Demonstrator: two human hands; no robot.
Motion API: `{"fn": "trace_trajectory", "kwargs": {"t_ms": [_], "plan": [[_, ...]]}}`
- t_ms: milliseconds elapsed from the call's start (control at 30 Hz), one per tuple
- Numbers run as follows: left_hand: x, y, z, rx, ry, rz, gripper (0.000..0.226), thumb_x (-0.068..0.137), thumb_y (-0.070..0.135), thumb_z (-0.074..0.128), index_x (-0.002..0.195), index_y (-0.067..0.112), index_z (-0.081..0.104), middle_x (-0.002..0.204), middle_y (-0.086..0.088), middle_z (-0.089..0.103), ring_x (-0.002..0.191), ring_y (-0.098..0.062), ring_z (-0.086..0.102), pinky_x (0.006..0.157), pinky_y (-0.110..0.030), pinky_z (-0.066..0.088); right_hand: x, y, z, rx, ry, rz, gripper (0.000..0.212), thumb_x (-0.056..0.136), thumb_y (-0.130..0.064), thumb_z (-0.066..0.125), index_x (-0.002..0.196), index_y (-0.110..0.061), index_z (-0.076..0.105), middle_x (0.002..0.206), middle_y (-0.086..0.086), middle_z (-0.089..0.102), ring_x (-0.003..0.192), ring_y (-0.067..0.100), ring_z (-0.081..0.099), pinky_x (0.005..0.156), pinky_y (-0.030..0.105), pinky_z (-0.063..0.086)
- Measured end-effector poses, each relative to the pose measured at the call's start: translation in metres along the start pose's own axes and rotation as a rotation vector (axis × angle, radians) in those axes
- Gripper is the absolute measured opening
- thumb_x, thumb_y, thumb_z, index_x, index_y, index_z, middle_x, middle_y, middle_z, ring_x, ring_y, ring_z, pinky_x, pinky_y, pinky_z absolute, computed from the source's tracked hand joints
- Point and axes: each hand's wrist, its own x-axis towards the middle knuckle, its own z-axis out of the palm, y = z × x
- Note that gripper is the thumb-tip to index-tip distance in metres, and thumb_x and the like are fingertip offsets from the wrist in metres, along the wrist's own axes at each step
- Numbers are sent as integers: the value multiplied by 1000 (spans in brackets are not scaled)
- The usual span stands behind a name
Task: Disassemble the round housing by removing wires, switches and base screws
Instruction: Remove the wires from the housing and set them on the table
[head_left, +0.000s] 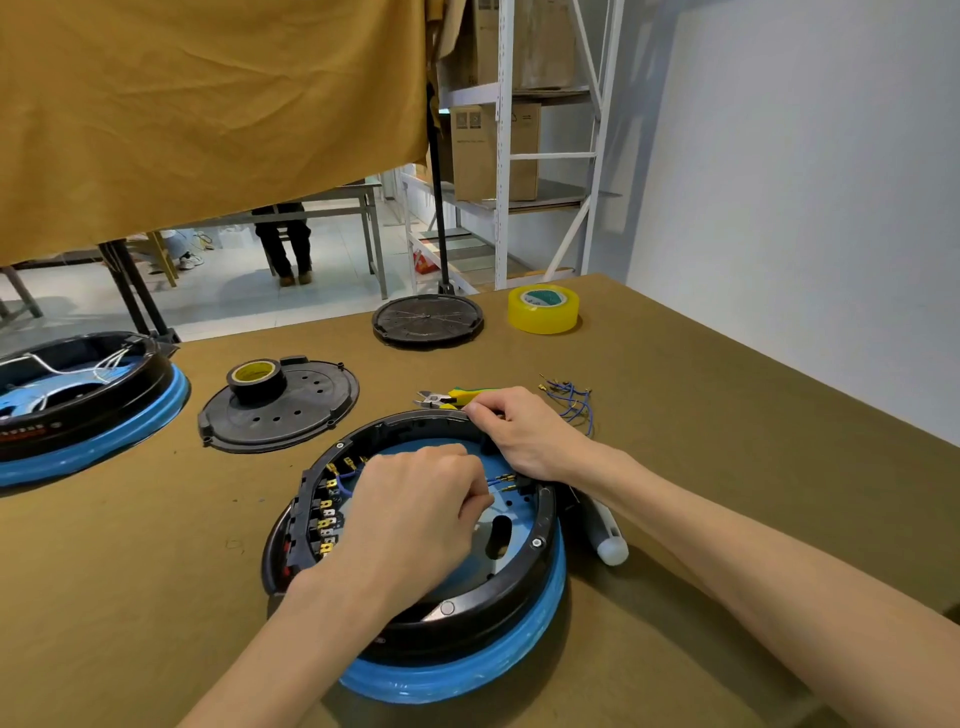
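Observation:
The round housing (524, 571), black with a blue-wrapped rim, lies open-side up at the front of the table. Along its left inner wall runs a row of switches (324, 512) with brass terminals. My left hand (415, 512) is inside the housing, fingers pinched on thin blue wires (501, 483) that end in brass connectors. My right hand (524, 431) rests on the far right rim, fingers curled over the edge and gripping it. Several removed blue wires (571, 402) lie on the table beyond it.
Yellow-green cutters (452, 397) lie behind the housing. A white-tipped tool (605, 530) lies at its right. A black cover with a black tape roll (278, 405), another black cover (427, 319), yellow tape (543, 309) and a second housing (88, 400) at left are on the table.

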Motion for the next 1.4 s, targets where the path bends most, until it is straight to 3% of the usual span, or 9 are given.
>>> {"fn": "trace_trajectory", "kwargs": {"t_ms": [167, 433, 567, 667, 767, 867, 1033, 1233, 1400], "plan": [[-4, -8, -8, 88, -149, -70, 15, 98, 41, 58, 97, 32, 70, 98, 12, 69, 89, -15, 66, 69, -31, 47, 1, 1, 1, 10, -7, -11, 44, 107, -27, 43, 78, 5, 52, 67, 3, 38, 61, 16, 32, 55, 29, 26], [-1, -15, -25, -46, -1, -83, 23, 93, 60, 60, 97, 41, 74, 77, 23, 65, 75, 1, 61, 66, -23, 54, 2, 1, 1, 31, -14, 11, 44, 106, -27, 43, 79, 7, 50, 69, 8, 40, 64, 18, 34, 60, 35, 27], [-10, -23, -48, -528, 259, -143, 8, 86, 48, 73, 84, 41, 78, 68, 23, 68, 67, -4, 65, 53, -15, 46, -5, -7, -2, 43, 22, -5, 40, 107, -27, 46, 92, 2, 68, 76, 0, 59, 69, 16, 50, 68, 37, 39], [-7, -21, -64, -890, 412, -143, 5, 88, 33, 76, 88, 32, 81, 75, 13, 76, 70, -11, 72, 61, -21, 56, -16, -33, -14, 191, 221, -120, 25, 105, -23, 52, 112, -12, 74, 104, -3, 73, 98, 10, 66, 90, 32, 52], [0, -18, -73, -1130, 512, -197, 9, 90, 26, 74, 86, 23, 81, 78, 1, 78, 67, -8, 70, 60, -18, 54, -36, -69, -24, 369, -47, -200, 25, 102, -35, 57, 117, -23, 73, 114, -11, 72, 111, 4, 65, 98, 26, 50], [5, -15, -78, -1272, 569, -286, 14, 88, 32, 73, 82, 22, 80, 77, -4, 75, 65, -10, 65, 58, -21, 53, -55, -93, -19, 292, -205, -247, 25, 96, -34, 65, 116, -23, 73, 118, -8, 70, 114, 9, 64, 105, 37, 48], [7, -15, -82, -1454, 620, -364, 20, 82, 36, 75, 85, 17, 79, 78, -2, 74, 67, -11, 67, 63, -19, 55, -65, -114, -9, 599, -160, -239, 25, 106, -9, 51, 105, 10, 67, 105, 28, 70, 98, 37, 70, 98, 48, 55], [11, -23, -99, -1322, 657, -232, 14, 91, 21, 73, 92, 7, 77, 81, -6, 77, 67, -13, 72, 64, -20, 56, -58, -128, -11, 721, -59, -212, 23, 105, -22, 54, 103, 0, 54, 85, 13, 72, 60, 25, 68, 56, 31, 52], [6, -28, -103, -1220, 658, -158, 10, 93, 18, 72, 91, 10, 78, 81, -6, 78, 72, -17, 74, 65, -22, 57, -50, -131, -11, 831, -15, -298, 16, 102, -12, 57, 108, 2, 53, 84, 14, 73, 60, 30, 70, 52, 35, 57]]}}
